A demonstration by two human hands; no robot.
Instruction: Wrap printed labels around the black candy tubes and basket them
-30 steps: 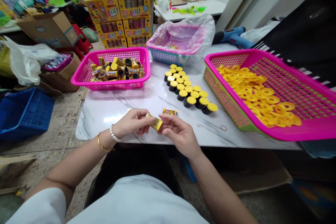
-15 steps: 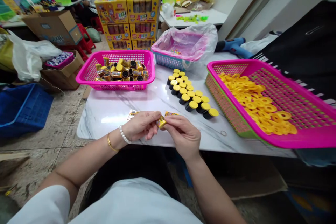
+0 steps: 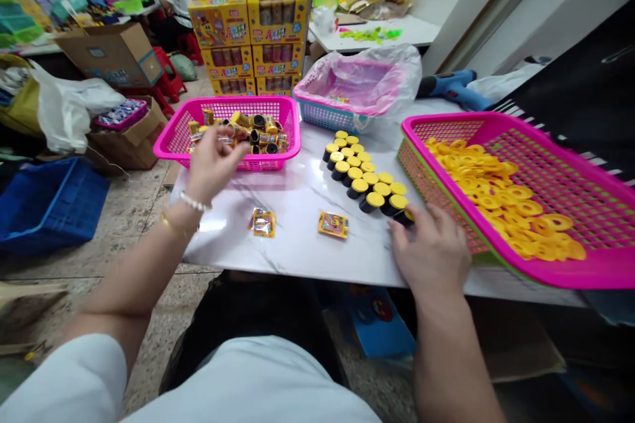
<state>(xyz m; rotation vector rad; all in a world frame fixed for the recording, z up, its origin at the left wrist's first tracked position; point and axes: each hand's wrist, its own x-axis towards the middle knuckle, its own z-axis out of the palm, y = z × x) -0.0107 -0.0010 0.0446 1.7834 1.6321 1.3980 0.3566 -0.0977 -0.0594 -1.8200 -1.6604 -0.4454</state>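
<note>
Marble table (image 3: 297,258): yellow-capped tubes (image 3: 364,175) in rows; left hand (image 3: 215,162) open, right hand (image 3: 431,254) touching one.

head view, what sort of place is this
Probably a small workshop where goods are put together and packed by hand. Stacked yellow retail boxes, rows of black tubes with yellow caps, and a pink basket of yellow rings suggest batch work.
</note>
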